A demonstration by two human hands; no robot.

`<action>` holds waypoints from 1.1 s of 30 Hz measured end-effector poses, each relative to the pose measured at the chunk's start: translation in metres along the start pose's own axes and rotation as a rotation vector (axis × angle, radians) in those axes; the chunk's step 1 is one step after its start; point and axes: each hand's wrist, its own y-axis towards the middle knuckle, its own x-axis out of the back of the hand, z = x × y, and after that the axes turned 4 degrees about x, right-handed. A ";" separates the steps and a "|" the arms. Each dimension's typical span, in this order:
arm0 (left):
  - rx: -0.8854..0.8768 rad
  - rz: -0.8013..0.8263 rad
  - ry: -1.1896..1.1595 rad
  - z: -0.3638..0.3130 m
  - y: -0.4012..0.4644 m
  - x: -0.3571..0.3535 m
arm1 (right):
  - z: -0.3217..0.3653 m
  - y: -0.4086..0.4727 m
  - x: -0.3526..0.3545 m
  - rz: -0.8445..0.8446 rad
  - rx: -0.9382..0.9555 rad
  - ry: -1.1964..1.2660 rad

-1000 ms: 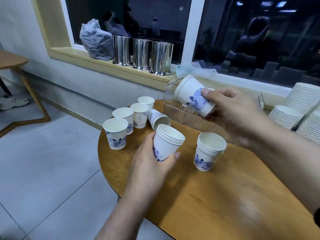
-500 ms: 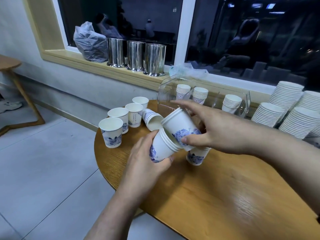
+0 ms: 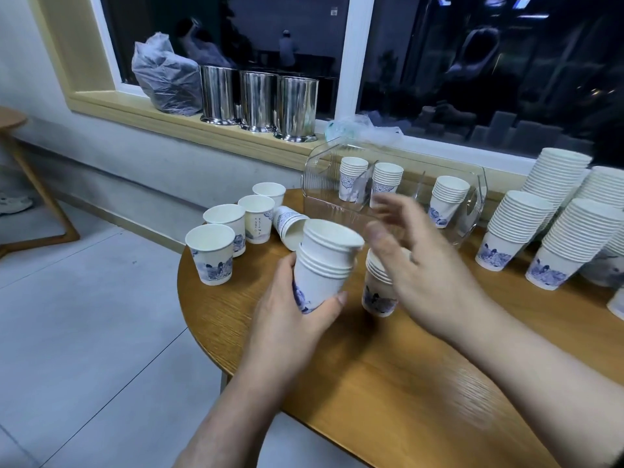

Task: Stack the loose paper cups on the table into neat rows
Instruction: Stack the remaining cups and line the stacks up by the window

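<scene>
Left hand (image 3: 287, 319) grips a short nested stack (image 3: 324, 261) of paper cups, fingers (image 3: 337, 298) curled round its lower wall, stack held tilted just above the bench (image 3: 388, 383) near its left edge. Right hand (image 3: 415, 261) hovers beside it, fingers spread and holding nothing, motion-blurred. The top cup sits skewed in the held stack; my judgement is that it could jam or pop out if pressed off-axis. The right hand also hangs directly over a second short stack (image 3: 380, 292) on the bench and could tip it. Count: four loose upright cups (image 3: 211, 255) at the left edge, one small nested stack on its side (image 3: 290, 228) behind them, three stacks in the clear holder (image 3: 324, 194), at least four tall stacks (image 3: 516, 224) at the right edge.
</scene>
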 end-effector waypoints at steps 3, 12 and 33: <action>0.020 0.004 -0.002 0.004 0.000 -0.002 | -0.035 -0.007 0.006 -0.077 -0.158 -0.089; 0.019 0.035 0.103 0.011 0.004 -0.016 | -0.074 -0.011 -0.007 -0.148 -0.308 0.005; -0.210 0.309 -0.130 -0.084 -0.031 -0.178 | -0.065 -0.086 0.147 -0.101 -0.343 0.172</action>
